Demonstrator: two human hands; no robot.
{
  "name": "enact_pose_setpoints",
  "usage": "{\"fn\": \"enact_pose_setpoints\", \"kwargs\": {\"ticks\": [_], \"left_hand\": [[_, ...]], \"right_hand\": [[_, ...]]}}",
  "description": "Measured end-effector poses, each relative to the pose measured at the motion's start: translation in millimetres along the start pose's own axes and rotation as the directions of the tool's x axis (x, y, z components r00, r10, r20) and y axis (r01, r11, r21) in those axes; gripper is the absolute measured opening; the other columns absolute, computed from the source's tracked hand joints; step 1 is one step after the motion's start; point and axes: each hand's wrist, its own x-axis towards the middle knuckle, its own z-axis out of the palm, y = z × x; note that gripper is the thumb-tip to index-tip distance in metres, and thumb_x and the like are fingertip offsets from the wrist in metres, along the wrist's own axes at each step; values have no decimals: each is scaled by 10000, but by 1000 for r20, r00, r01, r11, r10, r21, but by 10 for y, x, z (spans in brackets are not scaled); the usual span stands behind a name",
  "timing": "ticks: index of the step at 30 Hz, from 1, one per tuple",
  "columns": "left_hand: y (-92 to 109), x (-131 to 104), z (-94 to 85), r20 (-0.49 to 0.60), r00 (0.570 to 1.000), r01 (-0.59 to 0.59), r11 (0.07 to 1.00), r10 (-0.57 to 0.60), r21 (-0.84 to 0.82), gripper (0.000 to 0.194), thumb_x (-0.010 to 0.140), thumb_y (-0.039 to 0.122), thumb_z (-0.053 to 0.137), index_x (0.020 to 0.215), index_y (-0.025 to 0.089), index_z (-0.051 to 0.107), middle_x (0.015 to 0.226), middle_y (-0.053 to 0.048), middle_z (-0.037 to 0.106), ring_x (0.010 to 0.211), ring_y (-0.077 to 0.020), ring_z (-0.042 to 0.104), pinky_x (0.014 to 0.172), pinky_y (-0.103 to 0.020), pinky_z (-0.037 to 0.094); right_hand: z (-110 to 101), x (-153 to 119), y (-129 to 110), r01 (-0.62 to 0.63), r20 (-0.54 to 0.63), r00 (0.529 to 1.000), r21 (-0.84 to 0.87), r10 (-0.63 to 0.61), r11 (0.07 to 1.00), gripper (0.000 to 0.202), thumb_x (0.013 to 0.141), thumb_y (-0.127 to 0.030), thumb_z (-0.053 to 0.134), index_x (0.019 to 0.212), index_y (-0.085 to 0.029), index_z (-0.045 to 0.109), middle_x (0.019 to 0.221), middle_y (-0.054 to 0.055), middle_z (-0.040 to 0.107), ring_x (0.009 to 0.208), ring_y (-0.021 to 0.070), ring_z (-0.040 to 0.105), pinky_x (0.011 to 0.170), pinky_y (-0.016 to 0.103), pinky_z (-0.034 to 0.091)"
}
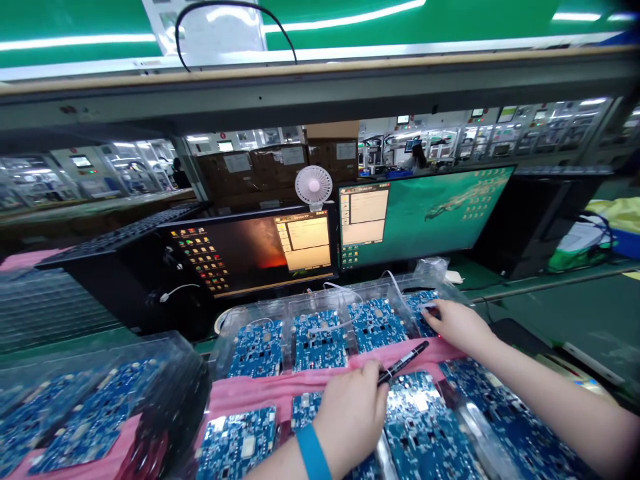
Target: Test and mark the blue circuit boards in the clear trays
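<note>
A black marker pen (404, 362) is held in my left hand (353, 413), which wears a blue wristband (313, 453) and hovers over the tray's middle. My right hand (457, 323) reaches to the back right board (420, 308), its fingers pinched together at a small connector or cable end that is hard to make out. Blue circuit boards (377, 323) lie in the compartments of a clear plastic tray (225, 333). Pink foam (270, 387) runs across between the back and front rows. Thin white cables (397, 290) rest on the back boards.
Behind the tray stand two monitors (255, 253) (430, 213) and a small white fan (313, 185). Black computer cases (535, 220) flank them. Another tray of boards (95, 407) sits at left. A person (416, 159) is far behind.
</note>
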Motion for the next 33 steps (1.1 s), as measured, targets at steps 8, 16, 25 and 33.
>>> {"fn": "enact_pose_setpoints", "kwargs": {"ticks": [8, 16, 25, 33], "left_hand": [[-9, -14, -17, 9, 1000, -23, 1000, 22, 4, 223, 858, 278, 292, 960, 170, 458, 806, -76, 606, 677, -248, 577, 556, -375, 465], [-4, -15, -27, 41, 999, -21, 1000, 21, 3, 217, 856, 280, 302, 966, 176, 457, 827, -60, 603, 700, -233, 577, 582, -363, 471], [-21, -16, -4, 29, 999, -44, 999, 44, 3, 205, 855, 282, 311, 966, 170, 443, 805, -58, 603, 686, -228, 575, 572, -370, 474], [-12, -11, 10, 15, 999, -52, 999, 52, 2, 190, 849, 276, 320, 933, 167, 451, 808, -64, 612, 693, -235, 586, 575, -382, 481]], "right_hand": [[43, -6, -64, -57, -38, 998, -118, 53, 991, 219, 847, -311, 412, 743, -180, 554, 681, 57, 599, 649, 240, 575, 515, 279, 318], [11, -16, -115, -26, -54, 998, -228, 14, 973, 212, 843, -316, 432, 752, -174, 560, 677, 54, 595, 669, 239, 571, 545, 274, 327], [13, -2, -107, -52, -23, 999, -248, 48, 967, 226, 869, -306, 412, 748, -172, 549, 667, 52, 592, 644, 240, 572, 516, 259, 322], [25, 15, -62, -107, -48, 994, -155, 101, 982, 256, 883, -281, 359, 698, -168, 496, 648, 39, 572, 611, 200, 553, 471, 245, 241]]}}
